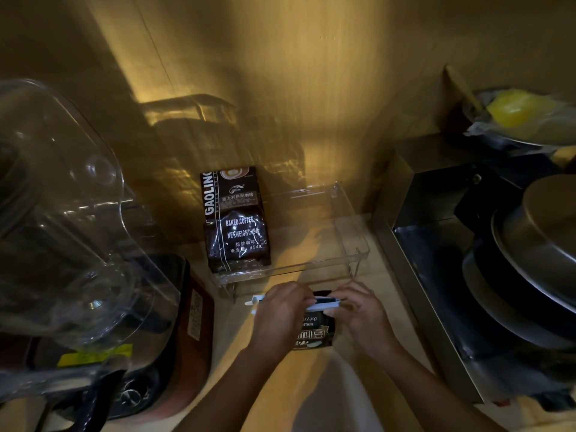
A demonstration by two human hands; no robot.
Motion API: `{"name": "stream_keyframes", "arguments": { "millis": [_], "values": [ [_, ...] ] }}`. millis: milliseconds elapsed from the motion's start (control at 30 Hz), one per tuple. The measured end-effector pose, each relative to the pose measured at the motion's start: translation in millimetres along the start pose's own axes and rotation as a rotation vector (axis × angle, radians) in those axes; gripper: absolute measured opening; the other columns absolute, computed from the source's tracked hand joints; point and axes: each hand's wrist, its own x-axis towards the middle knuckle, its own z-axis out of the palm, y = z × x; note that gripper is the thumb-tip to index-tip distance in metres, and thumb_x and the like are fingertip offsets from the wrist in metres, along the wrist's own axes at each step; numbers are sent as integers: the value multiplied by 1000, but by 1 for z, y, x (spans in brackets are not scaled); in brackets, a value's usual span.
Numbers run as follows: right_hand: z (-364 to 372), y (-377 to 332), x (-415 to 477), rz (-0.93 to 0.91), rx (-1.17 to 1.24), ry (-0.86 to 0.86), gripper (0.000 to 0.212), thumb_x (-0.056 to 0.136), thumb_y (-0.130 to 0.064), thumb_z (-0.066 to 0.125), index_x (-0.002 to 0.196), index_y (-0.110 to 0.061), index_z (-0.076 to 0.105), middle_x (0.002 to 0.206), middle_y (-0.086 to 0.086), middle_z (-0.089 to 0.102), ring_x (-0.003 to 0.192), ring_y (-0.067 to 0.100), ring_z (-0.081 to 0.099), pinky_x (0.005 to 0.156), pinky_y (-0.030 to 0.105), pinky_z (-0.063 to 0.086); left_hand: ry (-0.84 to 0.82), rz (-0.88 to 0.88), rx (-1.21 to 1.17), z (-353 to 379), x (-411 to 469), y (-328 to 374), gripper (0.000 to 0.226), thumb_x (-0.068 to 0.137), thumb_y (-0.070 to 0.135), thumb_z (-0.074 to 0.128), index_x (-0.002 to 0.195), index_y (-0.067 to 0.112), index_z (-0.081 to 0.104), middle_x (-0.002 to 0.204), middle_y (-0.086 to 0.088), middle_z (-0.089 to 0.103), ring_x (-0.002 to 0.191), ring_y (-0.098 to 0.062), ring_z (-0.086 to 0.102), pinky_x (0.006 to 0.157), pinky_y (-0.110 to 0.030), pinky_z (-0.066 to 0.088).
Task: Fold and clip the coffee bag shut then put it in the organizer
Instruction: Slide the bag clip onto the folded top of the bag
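Observation:
A small dark coffee bag (314, 333) lies on the wooden counter between my hands. A long white sealing clip (324, 304) runs across its folded top. My left hand (280, 316) grips the clip's left part and covers the bag's left side. My right hand (361, 313) pinches the clip's right end and the bag's top right corner. Just beyond stands the clear plastic organizer (349, 226). A larger brown coffee bag (237, 219) stands upright in its left part.
A blender with a clear cover (62, 219) fills the left. Metal equipment with stacked pans (530, 251) is on the right, and a bowl with something yellow (517, 113) sits behind it. The organizer's right part holds nothing.

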Motion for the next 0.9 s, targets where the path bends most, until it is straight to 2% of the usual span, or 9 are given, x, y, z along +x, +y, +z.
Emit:
{"name": "stream_keyframes", "arguments": {
  "millis": [100,200,300,367,500,633,667,800,900],
  "values": [
    [-3,3,1,7,-8,5,18,70,-3,72,81,-16,68,82,4,59,87,28,56,83,57,45,4,-9,46,-12,-3,-13,21,85,26,47,81,12,62,88,-4,69,80,-24,61,72,-28,36],
    [0,2,2,-9,-17,-13,17,70,-3,71,80,-16,67,83,0,59,88,28,56,81,57,46,-2,-39,40,-12,-5,-12,33,83,32,37,80,10,60,86,-6,69,77,-25,61,70,-33,41],
    [0,-1,5,6,30,-2,29,70,0,70,74,-28,64,82,-2,58,86,27,57,78,45,49,41,-106,-4,-3,-6,-7,14,81,15,48,80,8,60,86,-7,68,77,-26,59,69,-29,36],
    [-2,-2,7,10,73,-5,36,69,4,70,72,-31,63,82,-2,58,84,26,58,75,37,50,57,-125,-25,0,-4,-6,9,78,9,50,79,7,59,84,-8,67,77,-25,59,70,-28,36],
    [-5,1,11,23,44,-40,23,70,2,69,79,-19,67,85,1,59,90,26,56,81,50,50,31,-72,-34,-2,-1,-7,10,79,10,50,81,7,59,86,-8,67,79,-28,58,70,-37,44],
    [-5,2,12,-15,-21,-34,20,68,-2,73,81,-16,69,82,-1,59,88,26,57,84,50,47,-24,-53,1,-8,0,-14,4,88,18,53,88,15,56,99,-3,65,90,-23,53,71,-30,36],
    [-6,3,13,-15,-16,-38,20,68,-2,73,81,-18,69,82,-3,59,88,24,57,83,48,47,-53,-61,9,-9,0,-16,6,88,22,54,92,18,55,101,0,64,93,-21,51,71,-30,34],
    [-7,3,16,-33,-6,-61,27,67,-2,73,79,-26,67,81,-7,59,87,15,56,76,36,48,-187,-101,86,-14,-2,-20,38,84,39,58,117,24,47,112,3,59,102,-18,46,76,-28,28],
    [-6,2,17,-18,0,-66,25,67,-1,73,79,-22,68,82,-6,59,87,15,56,76,33,48,-188,-82,144,-14,-1,-19,34,88,35,53,119,22,50,113,0,58,102,-19,47,83,-29,31]
  ]
}}
